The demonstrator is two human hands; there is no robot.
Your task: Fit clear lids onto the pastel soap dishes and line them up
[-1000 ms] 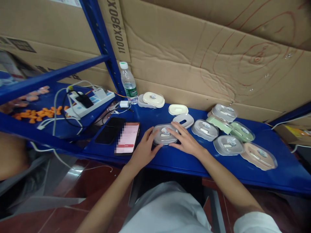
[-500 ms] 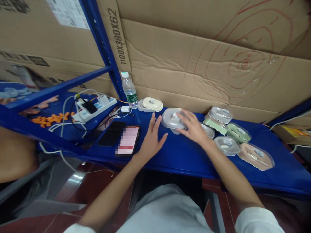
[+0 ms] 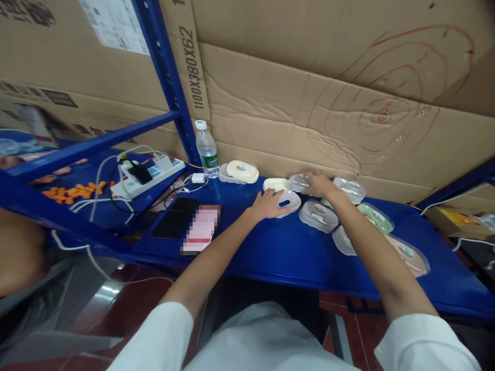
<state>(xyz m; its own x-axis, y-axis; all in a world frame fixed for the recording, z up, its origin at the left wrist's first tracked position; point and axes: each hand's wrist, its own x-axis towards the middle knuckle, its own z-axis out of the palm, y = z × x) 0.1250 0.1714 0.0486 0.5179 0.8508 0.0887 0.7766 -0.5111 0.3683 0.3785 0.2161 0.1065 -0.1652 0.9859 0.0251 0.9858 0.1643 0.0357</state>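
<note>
My left hand (image 3: 267, 204) is closed on the near side of a pale translucent oval plastic piece with a slot in it (image 3: 296, 201), thumb on top. Just behind the fingers lies a cream oval box (image 3: 275, 184). My right hand (image 3: 322, 184) reaches to the back of the table, its fingertips closed on a small grey oval box with a clear lid (image 3: 297, 181). Nearer me sits another grey lidded box (image 3: 319, 216). The right forearm partly covers a further grey box (image 3: 344, 241) and a green one.
Right of my forearm are lidded boxes in grey (image 3: 350, 189), green (image 3: 377, 218) and pink (image 3: 415, 260). A cream box (image 3: 242, 171), water bottle (image 3: 209, 154), phone (image 3: 201, 229), dark flat object (image 3: 174, 219) and power strip (image 3: 149, 178) stand left. Cardboard (image 3: 263, 108) rises behind.
My right hand has moved the grey lidded box back and to the right. My left hand has reached forward and right and taken hold of the pale slotted piece. The cream box is more exposed.
</note>
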